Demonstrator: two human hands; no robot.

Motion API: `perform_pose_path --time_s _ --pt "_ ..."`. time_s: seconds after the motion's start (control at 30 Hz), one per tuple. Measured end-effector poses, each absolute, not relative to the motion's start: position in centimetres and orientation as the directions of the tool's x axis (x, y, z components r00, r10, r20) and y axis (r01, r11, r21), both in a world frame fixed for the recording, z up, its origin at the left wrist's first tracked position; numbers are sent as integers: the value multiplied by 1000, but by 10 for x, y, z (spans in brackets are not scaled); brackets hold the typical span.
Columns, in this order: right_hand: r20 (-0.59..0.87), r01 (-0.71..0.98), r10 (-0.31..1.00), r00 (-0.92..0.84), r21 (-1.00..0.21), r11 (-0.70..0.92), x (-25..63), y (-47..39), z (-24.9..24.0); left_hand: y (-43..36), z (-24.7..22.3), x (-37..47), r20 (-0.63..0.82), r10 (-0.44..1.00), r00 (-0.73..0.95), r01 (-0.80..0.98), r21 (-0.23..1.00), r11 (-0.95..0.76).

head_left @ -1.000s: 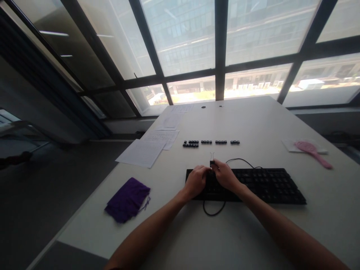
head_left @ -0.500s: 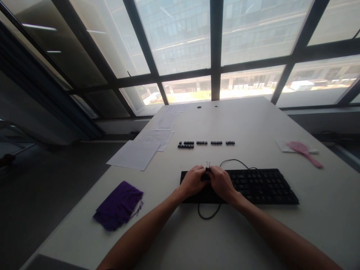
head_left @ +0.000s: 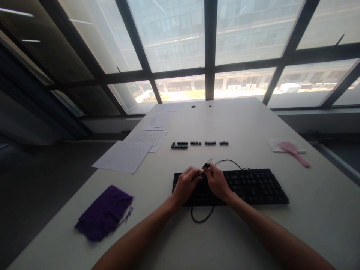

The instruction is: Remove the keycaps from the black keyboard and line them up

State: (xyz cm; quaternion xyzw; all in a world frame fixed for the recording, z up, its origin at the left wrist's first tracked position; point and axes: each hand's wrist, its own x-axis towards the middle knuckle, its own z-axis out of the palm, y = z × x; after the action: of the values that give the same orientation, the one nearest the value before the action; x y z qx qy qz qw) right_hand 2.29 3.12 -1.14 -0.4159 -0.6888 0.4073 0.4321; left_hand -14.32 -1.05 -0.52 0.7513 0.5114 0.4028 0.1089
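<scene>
Over the left part of a black keyboard point(head_left: 254, 186), both hands meet close together. My right hand point(head_left: 216, 182) pinches what looks like a keycap puller point(head_left: 206, 165), a small black body with two thin silver wires pointing up and away. Just beside it, my left hand point(head_left: 185, 185) has its fingers curled together by the puller's near end; what lies between them is too small to make out. The keys under the hands are hidden. Beyond the keyboard, several loose black keycaps point(head_left: 196, 143) lie in short rows on the white table.
A purple drawstring pouch point(head_left: 105, 212) lies at the left. Written sheets of paper point(head_left: 123, 155) line the table's left edge. On the right, a pink hairbrush point(head_left: 292, 149) rests partly on a white packet point(head_left: 272, 145). The keyboard cable point(head_left: 202, 222) loops out in front.
The keycap puller has tilted to the right, and my left fingers have drawn slightly back from it. The whole view has shifted a little, so the table's things appear further left.
</scene>
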Motion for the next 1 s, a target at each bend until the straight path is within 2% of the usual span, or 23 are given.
perform_pose_path --time_s 0.17,0.33,0.4,0.47,0.53,0.6,0.7,0.83,1.0 --pt "310 183 904 -293 -910 371 25 34 -13 -14 -2 -140 551 788 275 703 444 -556" --pt "338 166 902 -268 -906 389 26 33 -13 -14 -1 -138 554 759 341 759 314 -570" --pt "328 159 911 -251 -914 373 25 32 -12 -13 0 -139 546 770 330 745 351 -568" --pt "307 141 927 -216 -930 340 24 32 -12 -8 4 -143 513 806 294 710 448 -544" --pt "292 129 940 -174 -940 316 24 32 -11 4 9 -152 467 853 234 683 545 -486" --pt "293 127 942 -165 -941 315 23 32 -10 24 12 -167 426 887 181 689 589 -423" --pt "306 136 930 -202 -932 336 24 33 -9 61 10 -195 403 903 148 771 524 -361" --pt "293 162 934 -206 -931 328 24 32 -10 97 -4 -220 352 910 221 841 403 -360" --pt "283 171 932 -228 -930 324 24 31 -10 116 -15 -225 395 886 242 862 331 -383"
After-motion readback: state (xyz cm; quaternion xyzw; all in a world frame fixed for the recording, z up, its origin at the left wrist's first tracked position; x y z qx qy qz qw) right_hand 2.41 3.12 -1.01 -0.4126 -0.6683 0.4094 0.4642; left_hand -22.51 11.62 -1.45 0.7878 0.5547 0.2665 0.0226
